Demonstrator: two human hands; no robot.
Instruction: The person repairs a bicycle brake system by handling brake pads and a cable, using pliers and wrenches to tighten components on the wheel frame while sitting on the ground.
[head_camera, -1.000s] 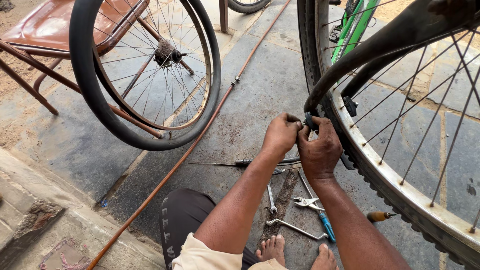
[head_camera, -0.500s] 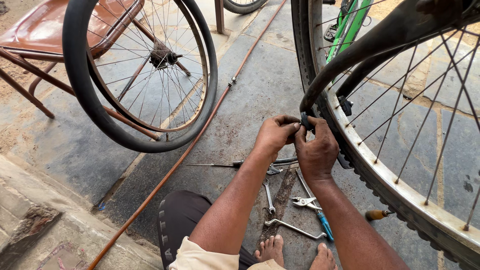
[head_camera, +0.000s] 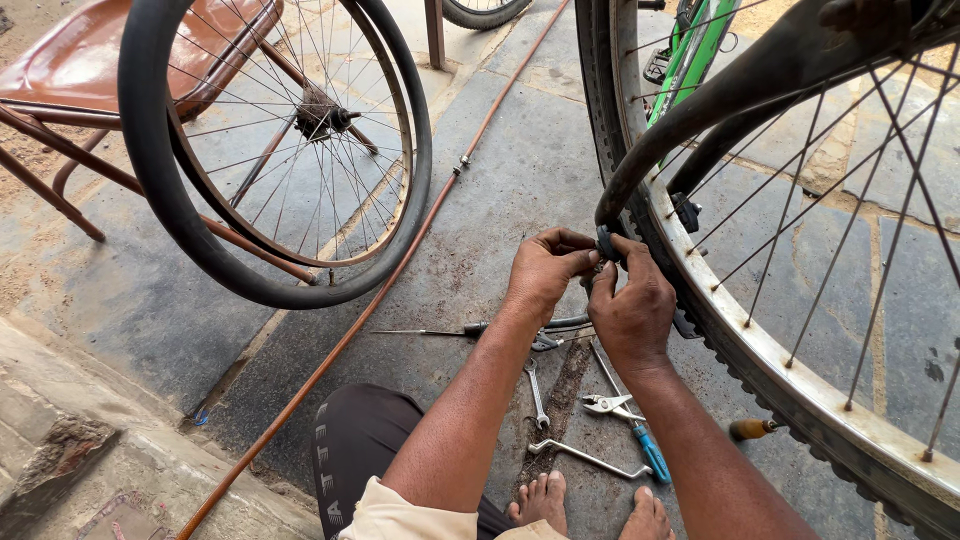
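My left hand (head_camera: 541, 272) and my right hand (head_camera: 632, 312) meet at the lower end of a black curved mudguard (head_camera: 700, 105), pinching a small dark fitting (head_camera: 606, 243) there. The fitting sits against the tyre of a bicycle wheel (head_camera: 790, 370) with a worn metal rim and spokes, which fills the right side. What exactly my fingers grip is partly hidden by them.
A loose wheel (head_camera: 270, 150) with a black tyre leans at upper left beside a brown seat (head_camera: 100, 60). A copper-coloured pipe (head_camera: 400, 260) crosses the stone floor. Spanners (head_camera: 537, 390), blue-handled pliers (head_camera: 632, 425), a screwdriver (head_camera: 440, 331) and my bare feet (head_camera: 590, 505) lie below my hands.
My hands stay pinched on the fitting at the mudguard's end, shifting only slightly. The view has drifted a little, moving the loose wheel leftward in the frame.
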